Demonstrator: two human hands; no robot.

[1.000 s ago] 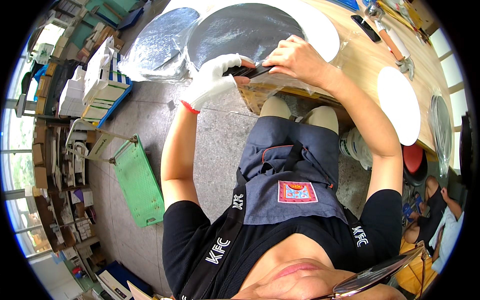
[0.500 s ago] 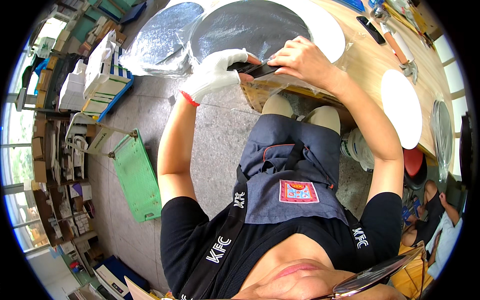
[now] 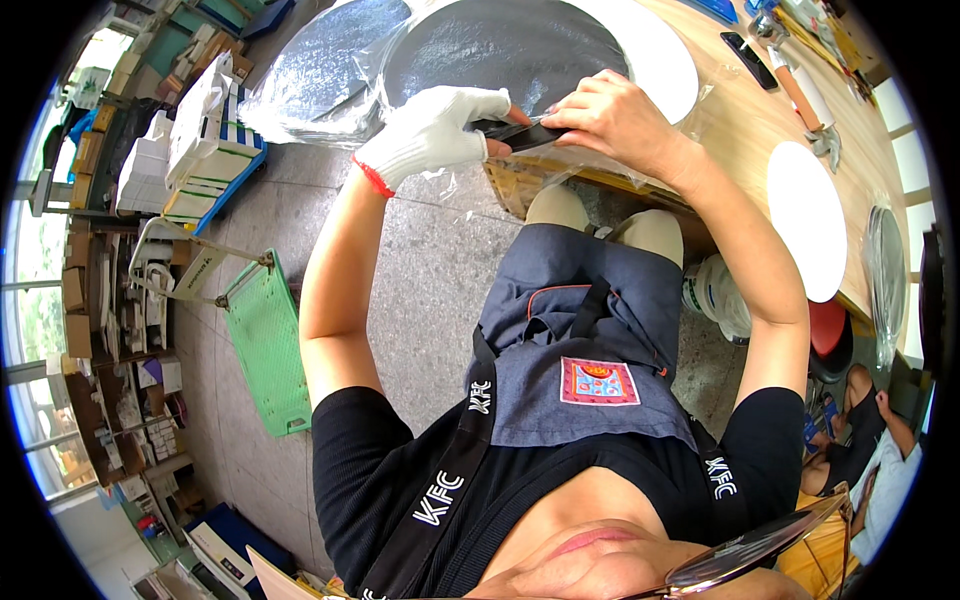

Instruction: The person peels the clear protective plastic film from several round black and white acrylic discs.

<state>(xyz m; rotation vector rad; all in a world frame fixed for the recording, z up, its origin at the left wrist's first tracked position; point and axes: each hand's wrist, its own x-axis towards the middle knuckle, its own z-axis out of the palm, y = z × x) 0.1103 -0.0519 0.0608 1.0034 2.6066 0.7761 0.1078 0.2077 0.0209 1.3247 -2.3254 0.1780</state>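
Observation:
My left hand (image 3: 436, 133), in a white glove with bare fingertips and a red cuff, grips a dark, flat strip-like piece (image 3: 530, 136) between thumb and fingers at the table's near edge. My bare right hand (image 3: 615, 118) pinches the same piece at its right end. Whether it is separate or a folded rim cannot be made out. Just beyond lies a large round black sheet (image 3: 500, 55) on a white disc (image 3: 655, 50). To its left, a shiny dark round sheet in clear plastic film (image 3: 340, 60) hangs past the table's edge.
The wooden table (image 3: 730, 130) also carries a phone (image 3: 748, 60), a hammer (image 3: 808, 105) and a white oval disc (image 3: 806, 220). A film-wrapped round piece (image 3: 884, 280) sits at the right edge. On the floor are a green trolley (image 3: 266, 345) and a white bucket (image 3: 715, 298). Another person (image 3: 870, 450) sits at lower right.
My left hand has shifted slightly left, its glove now turned more back-side up. My right hand has moved slightly right, still pinching the dark piece.

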